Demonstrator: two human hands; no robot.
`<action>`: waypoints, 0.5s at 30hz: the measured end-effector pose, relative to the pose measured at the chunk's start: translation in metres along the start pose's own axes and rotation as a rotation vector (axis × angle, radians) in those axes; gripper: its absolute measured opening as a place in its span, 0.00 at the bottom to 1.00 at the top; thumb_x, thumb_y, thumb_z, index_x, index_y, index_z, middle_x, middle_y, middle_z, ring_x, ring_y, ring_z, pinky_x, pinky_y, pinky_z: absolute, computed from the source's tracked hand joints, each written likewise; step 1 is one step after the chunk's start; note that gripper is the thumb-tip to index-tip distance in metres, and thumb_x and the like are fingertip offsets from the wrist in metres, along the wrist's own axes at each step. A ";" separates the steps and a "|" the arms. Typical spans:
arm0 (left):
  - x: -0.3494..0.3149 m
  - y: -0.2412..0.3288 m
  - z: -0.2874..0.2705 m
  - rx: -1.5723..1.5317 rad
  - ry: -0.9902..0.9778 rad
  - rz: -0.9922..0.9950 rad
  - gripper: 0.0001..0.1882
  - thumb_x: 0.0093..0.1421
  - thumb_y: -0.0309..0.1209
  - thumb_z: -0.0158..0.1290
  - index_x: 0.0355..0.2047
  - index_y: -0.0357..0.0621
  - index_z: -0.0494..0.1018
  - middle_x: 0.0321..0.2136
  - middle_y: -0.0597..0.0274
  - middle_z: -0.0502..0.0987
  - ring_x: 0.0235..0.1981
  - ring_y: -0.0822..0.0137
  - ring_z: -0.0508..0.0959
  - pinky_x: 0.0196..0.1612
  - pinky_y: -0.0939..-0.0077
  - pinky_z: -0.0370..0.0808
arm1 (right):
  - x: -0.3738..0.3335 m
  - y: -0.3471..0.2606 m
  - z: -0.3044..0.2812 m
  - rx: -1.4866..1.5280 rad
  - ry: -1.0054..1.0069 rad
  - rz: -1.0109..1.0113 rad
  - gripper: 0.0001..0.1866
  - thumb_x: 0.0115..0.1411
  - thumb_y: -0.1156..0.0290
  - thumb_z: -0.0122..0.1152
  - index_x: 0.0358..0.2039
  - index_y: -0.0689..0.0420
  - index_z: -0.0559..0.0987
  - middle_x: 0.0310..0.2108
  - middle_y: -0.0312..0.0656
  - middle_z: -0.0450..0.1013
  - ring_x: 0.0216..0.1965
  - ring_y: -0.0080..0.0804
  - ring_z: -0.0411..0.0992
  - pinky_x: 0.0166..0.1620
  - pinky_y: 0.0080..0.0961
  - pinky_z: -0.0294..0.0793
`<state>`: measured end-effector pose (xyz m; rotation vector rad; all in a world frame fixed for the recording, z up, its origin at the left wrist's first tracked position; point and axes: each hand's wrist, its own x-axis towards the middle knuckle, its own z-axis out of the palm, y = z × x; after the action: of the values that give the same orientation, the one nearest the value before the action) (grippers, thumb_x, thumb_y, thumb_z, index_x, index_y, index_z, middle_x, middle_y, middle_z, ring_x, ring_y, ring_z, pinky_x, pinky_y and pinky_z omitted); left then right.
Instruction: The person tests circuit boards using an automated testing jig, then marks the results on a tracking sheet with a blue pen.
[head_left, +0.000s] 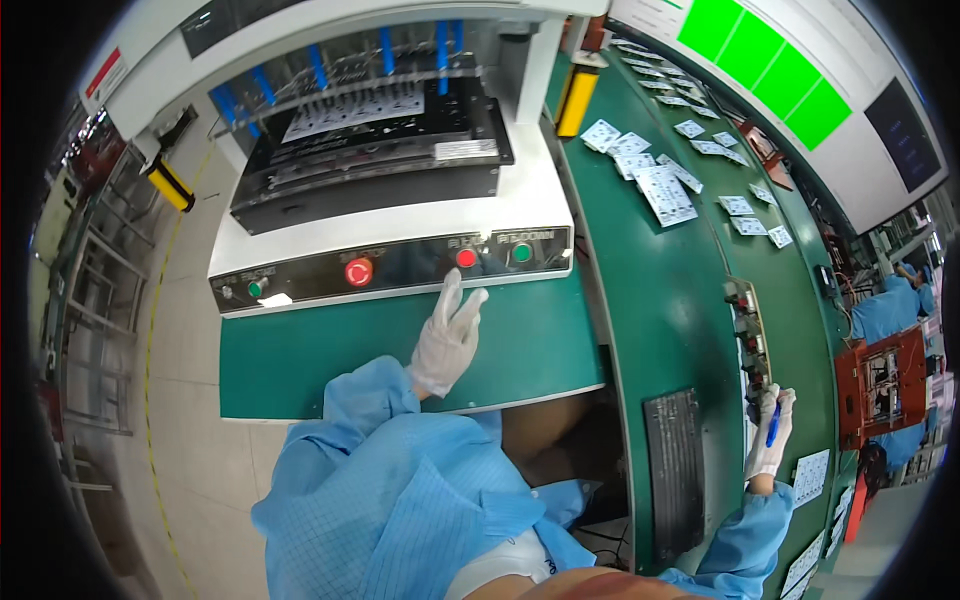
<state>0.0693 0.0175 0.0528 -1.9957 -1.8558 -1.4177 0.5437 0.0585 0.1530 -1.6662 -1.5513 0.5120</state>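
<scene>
My left hand (445, 345), in a white glove, reaches over the front of the white test machine (545, 185). Two of its fingers point up, apart from each other, just below the red push button (466, 258); whether a fingertip touches the panel I cannot tell. Over on the right bench, my gloved right hand (768, 445) is closed around a blue pen (774, 425). Beyond its fingertips lies a long circuit board (750, 325) with raised components; whether the fingers also grip its near end is unclear. Inside the machine, a pale board panel (355, 112) sits under the clear plate with blue posts.
On the control panel are a large red stop knob (358, 271) and green buttons (522, 252). A black keyboard (674, 470) lies on the green bench. Farther back are several white board panels (663, 195) and a monitor (765, 70). Yellow-black posts (577, 98) flank the machine.
</scene>
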 end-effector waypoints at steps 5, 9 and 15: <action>0.086 -0.060 -0.109 0.365 0.023 0.364 0.16 0.57 0.29 0.54 0.47 0.48 0.73 0.51 0.50 0.71 0.50 0.46 0.73 0.50 0.60 0.75 | -0.023 -0.053 0.066 -0.049 0.009 -0.191 0.11 0.68 0.67 0.47 0.41 0.61 0.74 0.29 0.33 0.66 0.29 0.20 0.63 0.37 0.18 0.65; 0.180 -0.161 -0.160 0.314 -0.139 0.094 0.18 0.61 0.38 0.54 0.48 0.44 0.74 0.48 0.55 0.74 0.51 0.51 0.73 0.48 0.68 0.73 | -0.025 -0.088 0.094 0.154 -0.109 -0.061 0.16 0.67 0.64 0.48 0.49 0.60 0.74 0.31 0.37 0.68 0.33 0.26 0.65 0.42 0.25 0.66; 0.265 -0.264 -0.161 -0.389 -0.386 -0.357 0.21 0.64 0.44 0.49 0.54 0.52 0.70 0.52 0.47 0.72 0.52 0.51 0.73 0.50 0.69 0.73 | -0.009 -0.116 0.128 0.015 -0.112 -0.220 0.10 0.69 0.68 0.45 0.42 0.62 0.71 0.33 0.34 0.67 0.36 0.21 0.62 0.44 0.19 0.63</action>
<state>-0.2764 0.1905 0.1797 -2.3430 -2.3473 -1.6910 0.3717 0.0778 0.1616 -1.4543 -1.7826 0.5058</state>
